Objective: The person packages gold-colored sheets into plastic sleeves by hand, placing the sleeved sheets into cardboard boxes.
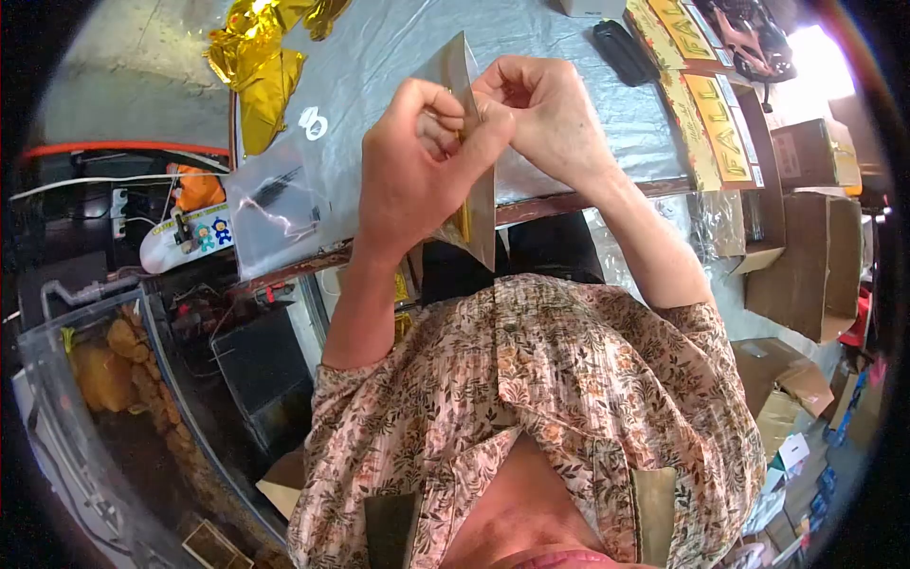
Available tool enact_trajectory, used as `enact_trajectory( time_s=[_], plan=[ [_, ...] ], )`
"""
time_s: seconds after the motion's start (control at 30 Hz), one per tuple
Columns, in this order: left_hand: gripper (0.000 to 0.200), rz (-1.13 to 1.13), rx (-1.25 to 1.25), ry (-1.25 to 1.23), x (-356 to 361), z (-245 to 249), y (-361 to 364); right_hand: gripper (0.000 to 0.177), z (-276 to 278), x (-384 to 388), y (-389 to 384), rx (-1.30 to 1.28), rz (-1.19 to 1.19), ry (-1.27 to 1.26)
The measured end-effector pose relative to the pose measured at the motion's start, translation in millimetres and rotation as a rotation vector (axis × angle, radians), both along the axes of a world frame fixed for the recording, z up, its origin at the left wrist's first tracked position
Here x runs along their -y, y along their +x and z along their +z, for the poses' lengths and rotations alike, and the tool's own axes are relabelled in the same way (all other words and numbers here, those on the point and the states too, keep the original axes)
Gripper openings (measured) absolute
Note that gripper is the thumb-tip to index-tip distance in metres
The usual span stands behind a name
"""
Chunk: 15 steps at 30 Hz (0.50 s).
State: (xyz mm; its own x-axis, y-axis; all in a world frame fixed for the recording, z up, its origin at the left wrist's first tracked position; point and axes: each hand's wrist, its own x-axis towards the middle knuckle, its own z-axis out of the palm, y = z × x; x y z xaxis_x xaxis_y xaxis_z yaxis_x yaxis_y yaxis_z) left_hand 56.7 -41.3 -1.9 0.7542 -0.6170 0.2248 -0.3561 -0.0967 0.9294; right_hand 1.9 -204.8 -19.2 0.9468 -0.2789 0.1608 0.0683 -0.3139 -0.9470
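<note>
Upright above the table edge is a thin, stiff, grey-brown sheet [482, 213], turned nearly edge-on, with some yellow along its left side. My left hand [412, 166] is closed at its left face, fingers curled and thumb pointing toward my right hand. On the other side, my right hand [550, 114] pinches near the sheet's upper part, its fingertips close to my left thumb. Whatever may be between the fingertips is too small to make out. Below the hands, the sheet's lower corner reaches down near my shirt.
Silvery covering lies over the table [370, 47]. Crumpled gold foil [261, 81], a white ring-shaped piece [313, 123] and a clear plastic bag [275, 213] lie left. A black case [624, 54] and yellow "FALL" boxes [718, 128] are right. Cardboard boxes [796, 266] stand beyond.
</note>
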Motion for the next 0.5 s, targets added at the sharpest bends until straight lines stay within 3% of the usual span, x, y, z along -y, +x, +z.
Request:
enact_trajectory(
  time_s=[0.33,0.4,0.5],
  plan=[
    [0.02,0.062,0.157,0.12,-13,13,20,0.013,5,4,4,-0.05,0.05,0.073],
    [0.015,0.073,-0.042,0.034,-15,15,20,0.019,0,9,7,-0.039,0.135,0.255],
    [0.013,0.11,-0.034,0.121,-17,19,23,0.022,-7,13,10,-0.038,0.183,0.307]
  ],
)
